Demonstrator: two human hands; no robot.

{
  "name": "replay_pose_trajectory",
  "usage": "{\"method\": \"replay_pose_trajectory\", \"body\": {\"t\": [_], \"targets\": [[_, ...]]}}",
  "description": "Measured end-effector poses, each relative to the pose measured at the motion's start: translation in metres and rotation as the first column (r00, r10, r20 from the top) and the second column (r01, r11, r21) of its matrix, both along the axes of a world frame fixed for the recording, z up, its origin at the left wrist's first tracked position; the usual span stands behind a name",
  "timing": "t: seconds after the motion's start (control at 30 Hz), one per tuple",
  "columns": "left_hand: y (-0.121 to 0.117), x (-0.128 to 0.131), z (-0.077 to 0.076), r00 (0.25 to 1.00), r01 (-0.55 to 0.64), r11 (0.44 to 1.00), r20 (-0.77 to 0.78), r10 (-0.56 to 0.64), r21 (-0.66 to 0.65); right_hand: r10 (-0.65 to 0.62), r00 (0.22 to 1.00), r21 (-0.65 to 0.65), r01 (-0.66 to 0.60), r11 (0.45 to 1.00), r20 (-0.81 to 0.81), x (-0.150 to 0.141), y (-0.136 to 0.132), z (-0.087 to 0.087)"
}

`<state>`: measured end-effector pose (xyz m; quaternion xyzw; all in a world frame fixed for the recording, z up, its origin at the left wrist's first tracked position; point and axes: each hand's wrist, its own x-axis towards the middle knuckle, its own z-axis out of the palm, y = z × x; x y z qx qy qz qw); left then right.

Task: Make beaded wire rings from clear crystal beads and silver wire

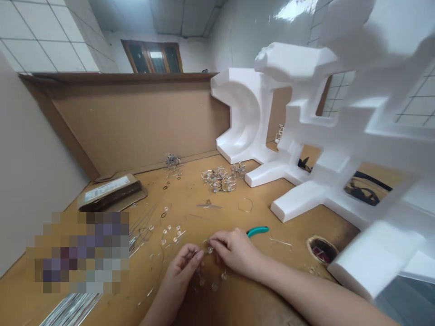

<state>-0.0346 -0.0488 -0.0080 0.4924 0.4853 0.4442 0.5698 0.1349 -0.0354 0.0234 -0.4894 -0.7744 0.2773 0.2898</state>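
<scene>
My left hand point(183, 267) is closed, thumb and fingertips pinching one end of a thin wire with clear round beads point(214, 286). Close by on the right, my right hand point(236, 253) pinches the same beaded wire near another bead. The wire bends in a loop below my fingers, and its ends are hidden by them. Just beyond my right hand lie teal-handled pliers point(258, 230), their jaws out of sight. A similar beaded wire loop point(173, 234) rests on the table to the left of my hands.
Several shiny wire pieces point(220, 179) are clustered farther back. A bundle of straight wires point(73, 310) lies at lower left, near a cardboard box point(113, 192). Large white foam packing point(302, 179) stands on the right, beside a round hole point(321, 250) in the table. A cardboard wall point(146, 122) closes the back.
</scene>
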Motion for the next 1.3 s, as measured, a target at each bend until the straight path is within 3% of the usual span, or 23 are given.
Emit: {"method": "replay_pose_trajectory", "body": {"t": [0.1,0.2,0.33,0.47,0.53,0.63,0.73,0.8,0.87,0.93,1.0,1.07,1.17,1.3], "targets": [[0.000,0.002,0.003,1.000,0.026,1.000,0.000,-0.026,-0.015,0.005,0.999,-0.004,-0.005,1.000,-0.039,0.000,0.002,-0.003],[0.002,-0.001,0.001,1.000,0.007,1.000,-0.013,-0.007,-0.020,0.063,0.967,-0.145,-0.101,0.984,-0.246,0.001,0.010,-0.007],[0.003,-0.007,0.000,0.997,-0.034,0.999,0.062,0.036,-0.034,-0.001,0.820,-0.406,-0.283,0.869,-0.572,0.005,0.018,-0.007],[0.001,-0.009,0.001,0.992,-0.034,0.998,0.118,0.040,-0.057,0.028,0.797,-0.474,-0.387,0.791,-0.603,0.008,0.021,-0.008],[0.000,-0.008,0.003,0.993,-0.045,0.997,0.106,0.051,-0.058,0.043,0.823,-0.471,-0.366,0.803,-0.567,0.008,0.021,-0.011],[0.000,-0.006,0.006,0.997,-0.045,0.998,0.068,0.049,-0.049,-0.006,0.865,-0.426,-0.241,0.872,-0.501,0.007,0.021,-0.015],[0.001,-0.005,0.008,0.998,-0.060,0.998,0.004,0.060,-0.034,0.001,0.909,-0.410,-0.189,0.892,-0.418,0.008,0.021,-0.015],[0.002,-0.008,0.007,0.992,-0.124,0.992,-0.036,0.123,-0.011,0.039,0.950,-0.314,-0.142,0.939,-0.310,0.011,0.020,-0.014],[0.006,-0.014,0.004,0.973,-0.230,0.973,-0.022,0.230,-0.003,0.042,0.979,-0.104,-0.064,0.993,-0.200,0.014,0.019,-0.015],[0.017,-0.020,0.003,0.934,-0.348,0.937,0.071,0.350,-0.040,-0.007,0.988,0.091,0.022,0.996,-0.154,0.013,0.017,-0.015],[0.039,-0.025,0.004,0.904,-0.410,0.910,0.104,0.414,-0.058,-0.044,0.989,0.182,0.070,0.981,-0.142,0.002,0.012,-0.010],[0.072,-0.027,0.008,0.873,-0.464,0.883,0.130,0.469,-0.071,0.036,0.996,0.231,-0.016,0.973,-0.086,-0.022,0.006,0.005],[0.128,-0.021,0.015,0.813,-0.551,0.830,0.171,0.557,-0.082,0.195,0.978,0.362,-0.206,0.909,0.068,-0.071,-0.005,0.034],[0.173,-0.016,0.014,0.698,-0.669,0.730,0.221,0.682,-0.140,0.059,0.969,0.404,-0.155,0.902,0.240,-0.120,-0.030,0.054]]}}
